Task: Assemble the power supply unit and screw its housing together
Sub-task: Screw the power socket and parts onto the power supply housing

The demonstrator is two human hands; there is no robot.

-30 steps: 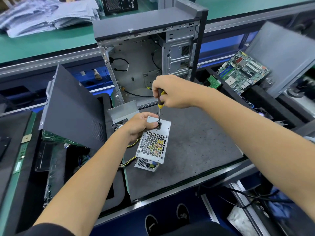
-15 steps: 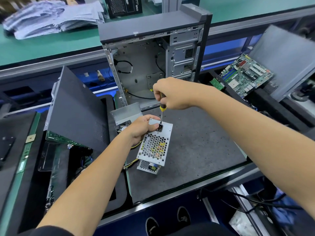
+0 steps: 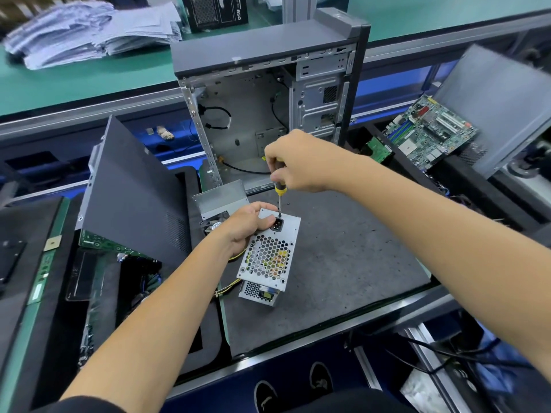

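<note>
Nothing shifted; right hand (image 3: 301, 162) grips screwdriver (image 3: 279, 195) on power supply (image 3: 269, 253); left hand (image 3: 247, 225) holds it.

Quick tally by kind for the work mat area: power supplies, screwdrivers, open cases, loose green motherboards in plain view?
Power supply: 1
Screwdriver: 1
Open computer case: 1
Green motherboard: 1
Total: 4

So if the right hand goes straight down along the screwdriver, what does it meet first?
Probably the power supply unit: the screwdriver in the right hand points at its top plate beside the black socket, near the left hand.
</note>
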